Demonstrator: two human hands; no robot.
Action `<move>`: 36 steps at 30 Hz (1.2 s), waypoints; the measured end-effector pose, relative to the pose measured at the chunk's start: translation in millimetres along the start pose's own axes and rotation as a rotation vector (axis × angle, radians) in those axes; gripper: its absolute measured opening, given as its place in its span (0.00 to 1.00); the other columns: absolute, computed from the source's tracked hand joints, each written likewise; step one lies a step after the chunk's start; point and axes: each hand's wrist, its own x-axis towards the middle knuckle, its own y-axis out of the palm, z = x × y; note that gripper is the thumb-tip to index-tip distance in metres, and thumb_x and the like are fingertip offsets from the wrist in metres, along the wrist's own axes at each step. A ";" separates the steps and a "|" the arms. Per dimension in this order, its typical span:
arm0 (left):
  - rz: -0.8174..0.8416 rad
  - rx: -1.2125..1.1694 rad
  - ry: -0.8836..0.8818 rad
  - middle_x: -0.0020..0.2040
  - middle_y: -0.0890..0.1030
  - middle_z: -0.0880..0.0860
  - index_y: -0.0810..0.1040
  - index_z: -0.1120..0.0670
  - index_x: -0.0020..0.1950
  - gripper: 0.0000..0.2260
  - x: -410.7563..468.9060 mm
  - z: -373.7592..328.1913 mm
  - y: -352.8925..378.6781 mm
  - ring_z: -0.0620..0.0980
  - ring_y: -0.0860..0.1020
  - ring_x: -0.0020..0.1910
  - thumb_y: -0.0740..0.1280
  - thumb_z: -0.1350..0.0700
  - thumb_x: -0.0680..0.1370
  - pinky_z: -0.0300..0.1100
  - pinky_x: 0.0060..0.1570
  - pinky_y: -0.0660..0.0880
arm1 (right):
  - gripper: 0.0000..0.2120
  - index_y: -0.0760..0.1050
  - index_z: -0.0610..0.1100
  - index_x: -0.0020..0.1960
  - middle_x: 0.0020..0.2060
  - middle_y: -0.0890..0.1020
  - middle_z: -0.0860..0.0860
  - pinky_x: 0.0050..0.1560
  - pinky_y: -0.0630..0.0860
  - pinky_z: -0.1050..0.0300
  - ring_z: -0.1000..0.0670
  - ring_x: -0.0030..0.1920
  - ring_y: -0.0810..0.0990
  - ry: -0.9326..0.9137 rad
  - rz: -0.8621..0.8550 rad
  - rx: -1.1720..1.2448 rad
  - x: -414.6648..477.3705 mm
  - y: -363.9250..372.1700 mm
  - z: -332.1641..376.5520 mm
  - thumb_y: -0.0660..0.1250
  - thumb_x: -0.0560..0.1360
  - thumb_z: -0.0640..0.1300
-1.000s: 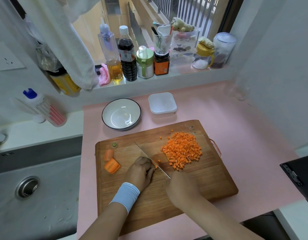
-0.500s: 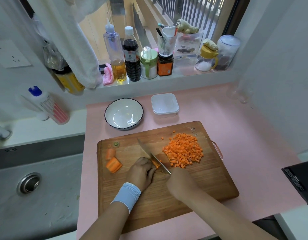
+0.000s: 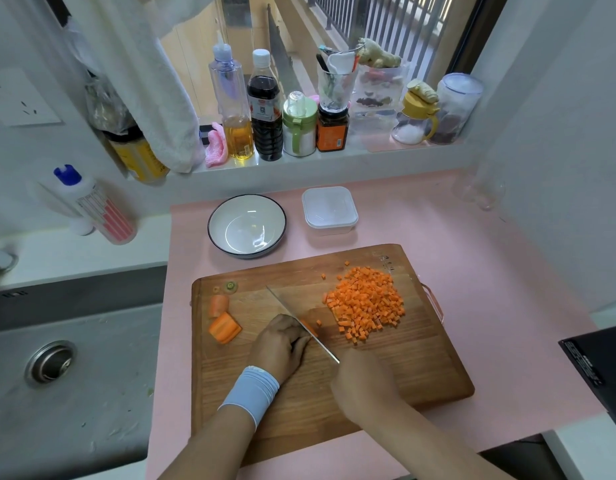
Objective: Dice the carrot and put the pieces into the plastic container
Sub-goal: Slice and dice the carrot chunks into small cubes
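On the wooden cutting board (image 3: 396, 368) lies a heap of diced carrot (image 3: 365, 303) at the right. Two uncut carrot chunks (image 3: 223, 320) lie at the board's left. My left hand (image 3: 280, 344), with a pale blue wristband, curls over a carrot strip (image 3: 310, 328) that is mostly hidden beneath it. My right hand (image 3: 363, 382) grips the knife handle; the knife blade (image 3: 299, 322) runs diagonally right against my left knuckles. The lidded plastic container (image 3: 329, 211) stands beyond the board.
A white bowl (image 3: 247, 225) with a dark rim stands left of the container. Bottles and jars (image 3: 265, 109) line the window sill. A steel sink (image 3: 50, 362) lies to the left. A black object (image 3: 601, 368) juts in at the right edge.
The knife blade rose and came down again beside my left hand, which has kept holding the carrot strip. The camera view shifted slightly.
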 end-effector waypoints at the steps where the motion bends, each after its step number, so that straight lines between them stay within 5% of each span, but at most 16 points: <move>1: -0.001 0.002 0.000 0.45 0.82 0.47 0.85 0.51 0.45 0.10 -0.1 0.7 0.3 0.45 0.76 0.49 0.64 0.50 0.76 0.36 0.50 0.73 | 0.12 0.80 0.45 0.59 0.55 0.83 0.47 0.45 0.71 0.58 0.45 0.56 0.82 0.000 0.003 0.001 0.0 -0.2 0.0 0.59 0.81 0.41; 22: -0.009 -0.064 0.018 0.42 0.79 0.49 0.83 0.55 0.41 0.11 -2.8 2.3 0.3 0.45 0.74 0.47 0.64 0.52 0.76 0.33 0.50 0.71 | 0.09 0.81 0.42 0.49 0.49 0.84 0.43 0.42 0.75 0.55 0.41 0.50 0.83 0.029 0.056 0.160 26.5 10.6 -2.0 0.61 0.78 0.42; 36: -0.003 -0.046 0.001 0.41 0.80 0.46 0.84 0.52 0.41 0.12 -0.6 2.0 -3.6 0.41 0.73 0.47 0.64 0.49 0.75 0.29 0.49 0.69 | 0.11 0.81 0.44 0.53 0.51 0.84 0.46 0.43 0.70 0.58 0.43 0.52 0.82 0.001 0.011 0.116 15.6 13.4 -7.7 0.61 0.81 0.47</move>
